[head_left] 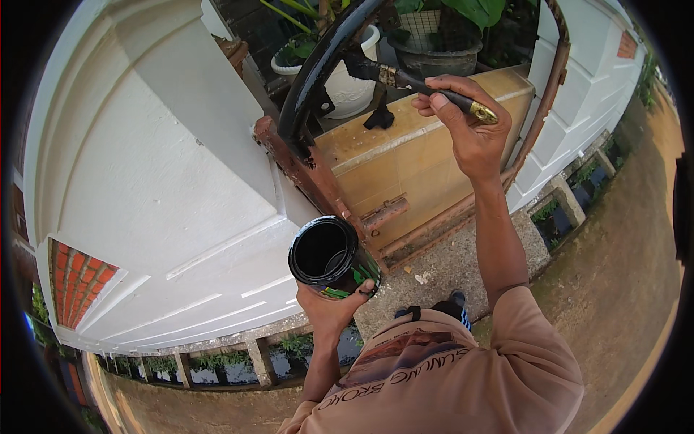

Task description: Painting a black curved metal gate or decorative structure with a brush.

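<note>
My right hand (473, 123) is closed around the dark handle of a paintbrush (423, 85), which has a gold-coloured end cap. The brush's black, paint-covered bristles touch or nearly touch the curved metal gate frame (307, 90). Glossy black coats the upper part of that frame. Lower down, the metal post (311, 177) is still reddish brown. In my left hand (329, 311) is an open paint can (325, 253), tilted toward me, with black paint inside and around its rim. The can is beside the lower post, under the brush.
A white moulded wall (159, 166) stands at the left, and a white pillar (578, 94) at the right. Behind the frame is a tan tiled ledge (419, 159) with a white plant pot (354, 83) and a dark pot (437, 54). A concrete-barred drain (260, 362) runs below.
</note>
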A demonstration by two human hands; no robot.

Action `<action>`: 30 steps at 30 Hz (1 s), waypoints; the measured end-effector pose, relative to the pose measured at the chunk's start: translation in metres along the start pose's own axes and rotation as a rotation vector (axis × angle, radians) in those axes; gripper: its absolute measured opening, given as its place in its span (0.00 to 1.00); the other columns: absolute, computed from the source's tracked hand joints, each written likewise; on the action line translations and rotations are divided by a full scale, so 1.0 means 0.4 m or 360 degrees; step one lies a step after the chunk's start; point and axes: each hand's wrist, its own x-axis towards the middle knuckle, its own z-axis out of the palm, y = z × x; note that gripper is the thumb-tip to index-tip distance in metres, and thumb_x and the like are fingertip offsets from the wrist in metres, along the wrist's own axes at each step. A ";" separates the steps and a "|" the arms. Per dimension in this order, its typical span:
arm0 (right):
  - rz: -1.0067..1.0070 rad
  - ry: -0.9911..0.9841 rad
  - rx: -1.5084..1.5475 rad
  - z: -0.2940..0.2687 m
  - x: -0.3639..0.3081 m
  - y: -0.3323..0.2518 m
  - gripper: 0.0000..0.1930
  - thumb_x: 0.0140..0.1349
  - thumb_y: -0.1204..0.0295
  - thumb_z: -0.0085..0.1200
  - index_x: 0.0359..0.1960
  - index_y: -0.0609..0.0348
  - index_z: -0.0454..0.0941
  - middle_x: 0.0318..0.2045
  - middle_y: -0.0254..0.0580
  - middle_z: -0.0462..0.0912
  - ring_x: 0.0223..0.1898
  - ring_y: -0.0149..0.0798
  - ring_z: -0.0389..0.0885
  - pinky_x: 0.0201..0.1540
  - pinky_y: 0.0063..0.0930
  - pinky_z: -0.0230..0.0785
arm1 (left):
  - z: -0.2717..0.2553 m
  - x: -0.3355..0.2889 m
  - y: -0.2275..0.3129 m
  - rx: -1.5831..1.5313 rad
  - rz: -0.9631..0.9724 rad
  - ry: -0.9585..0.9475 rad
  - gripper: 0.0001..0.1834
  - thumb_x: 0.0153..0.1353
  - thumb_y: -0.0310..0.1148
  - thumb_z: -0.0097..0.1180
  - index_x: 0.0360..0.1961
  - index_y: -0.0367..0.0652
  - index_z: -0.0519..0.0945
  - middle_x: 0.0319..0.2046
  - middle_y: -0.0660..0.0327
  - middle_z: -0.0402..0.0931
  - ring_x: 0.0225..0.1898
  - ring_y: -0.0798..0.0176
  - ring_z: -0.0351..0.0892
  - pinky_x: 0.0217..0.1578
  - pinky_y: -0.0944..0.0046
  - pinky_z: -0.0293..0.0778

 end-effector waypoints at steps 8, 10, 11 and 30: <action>-0.0117 -0.0015 -0.0085 -0.051 0.087 -0.007 0.09 0.68 0.80 0.61 0.48 0.68 0.85 0.42 0.43 0.87 0.40 0.34 0.89 0.44 0.25 0.86 | 0.097 0.085 -0.020 0.0032 0.0115 -0.0064 0.54 0.37 0.41 0.87 0.64 0.34 0.68 0.52 0.52 0.83 0.52 0.59 0.84 0.55 0.60 0.80; -0.0068 -0.0094 -0.0110 -0.038 0.094 0.006 0.09 0.68 0.80 0.61 0.48 0.68 0.85 0.42 0.44 0.87 0.40 0.35 0.90 0.43 0.26 0.86 | 0.145 0.130 -0.024 0.0038 0.0148 -0.0053 0.54 0.37 0.43 0.86 0.63 0.35 0.68 0.51 0.51 0.82 0.52 0.57 0.84 0.55 0.59 0.79; -0.0015 -0.0166 -0.0131 -0.029 0.098 0.011 0.09 0.68 0.80 0.61 0.48 0.68 0.85 0.42 0.44 0.87 0.39 0.36 0.90 0.43 0.26 0.86 | 0.162 0.157 -0.028 0.0042 0.0150 -0.0077 0.55 0.37 0.43 0.85 0.64 0.35 0.67 0.51 0.50 0.82 0.51 0.56 0.84 0.55 0.58 0.79; -0.0637 -0.0530 -0.0698 -0.009 0.032 0.049 0.15 0.57 0.85 0.66 0.46 0.60 0.87 0.39 0.44 0.88 0.34 0.40 0.89 0.34 0.29 0.80 | 0.294 0.271 0.031 0.0118 0.0151 0.0221 0.55 0.38 0.53 0.83 0.62 0.36 0.67 0.52 0.48 0.82 0.52 0.51 0.85 0.55 0.54 0.80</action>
